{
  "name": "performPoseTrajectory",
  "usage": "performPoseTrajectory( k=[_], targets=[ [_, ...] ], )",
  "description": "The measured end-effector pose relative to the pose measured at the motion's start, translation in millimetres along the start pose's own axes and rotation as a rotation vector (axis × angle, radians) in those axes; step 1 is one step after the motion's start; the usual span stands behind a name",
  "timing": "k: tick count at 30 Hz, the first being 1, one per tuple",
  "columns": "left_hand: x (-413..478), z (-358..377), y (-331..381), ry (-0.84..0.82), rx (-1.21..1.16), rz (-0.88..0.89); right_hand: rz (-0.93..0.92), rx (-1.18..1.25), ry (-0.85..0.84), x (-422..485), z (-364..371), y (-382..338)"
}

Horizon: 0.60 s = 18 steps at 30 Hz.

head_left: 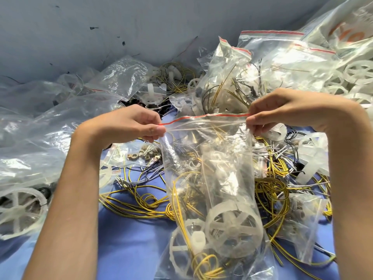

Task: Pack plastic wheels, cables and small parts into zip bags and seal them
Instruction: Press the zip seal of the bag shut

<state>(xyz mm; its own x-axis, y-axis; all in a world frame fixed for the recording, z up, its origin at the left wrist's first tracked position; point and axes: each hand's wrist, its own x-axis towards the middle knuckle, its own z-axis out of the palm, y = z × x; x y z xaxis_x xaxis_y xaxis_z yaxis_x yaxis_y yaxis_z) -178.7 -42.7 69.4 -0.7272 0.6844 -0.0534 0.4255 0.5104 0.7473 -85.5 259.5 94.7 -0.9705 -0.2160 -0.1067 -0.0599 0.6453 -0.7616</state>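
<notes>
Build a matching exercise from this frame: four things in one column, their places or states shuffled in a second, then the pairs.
1. left hand
2. right hand
3. plastic wheel
4. red stripe

A. inside the zip bag, low down
B. pinches the bag's top right corner
C. runs along the bag's top edge
D. pinches the bag's top left corner

Pairs: 1-D, 2-B, 3-A, 4-C
</notes>
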Motion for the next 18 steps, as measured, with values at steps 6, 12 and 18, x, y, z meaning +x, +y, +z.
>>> performPoseTrajectory(
  k=[6, 12, 18],
  targets=[
    [-2.1, 0.0, -0.2, 0.037, 0.009, 0.068, -0.113, -0.052, 0.059, -2.1, -1.4, -3.2],
    [-1.2, 2.5, 3.8, 0.043, -0.010, 0.077, -0.115, -0.086, 0.046, 0.4, -1.6, -1.7],
    [2.0, 5.1, 2.1, 0.064, -0.018, 0.046, -0.086, -0.129, 0.032, 4.5, 4.0, -4.3]
  ],
)
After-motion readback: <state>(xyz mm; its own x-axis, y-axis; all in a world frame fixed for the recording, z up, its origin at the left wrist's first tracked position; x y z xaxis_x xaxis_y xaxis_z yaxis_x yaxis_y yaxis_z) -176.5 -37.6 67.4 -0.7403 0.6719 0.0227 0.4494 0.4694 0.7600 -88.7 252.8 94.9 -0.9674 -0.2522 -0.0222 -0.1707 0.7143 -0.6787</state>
